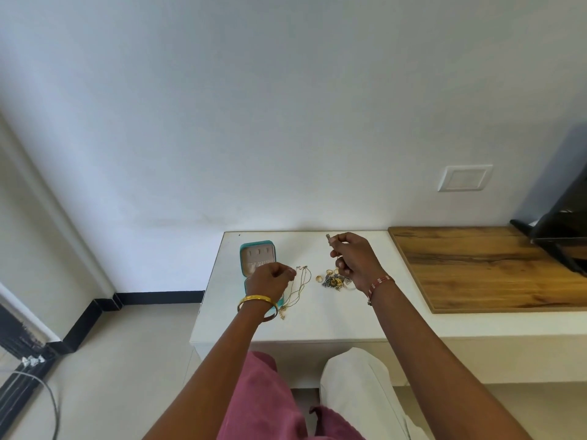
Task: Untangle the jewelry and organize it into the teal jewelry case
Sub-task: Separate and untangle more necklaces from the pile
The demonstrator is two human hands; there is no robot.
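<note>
The teal jewelry case (258, 249) lies open on the white table (317, 322), its beige lining showing; my left hand (270, 279) partly hides its lower half. That hand pinches the end of thin gold chains (298, 290) that trail down the table toward me. My right hand (355, 258) is raised above a small heap of tangled jewelry (335, 281) and grips a small silver piece (329, 239) between thumb and fingers. A gold ring (318, 278) lies loose left of the heap.
A wooden board (482, 265) covers the table's right part, with a black stand (559, 239) on its far right end. A white wall plate (465, 177) is on the wall behind. My knees are under the table's front edge; floor and a cable (50, 398) lie at left.
</note>
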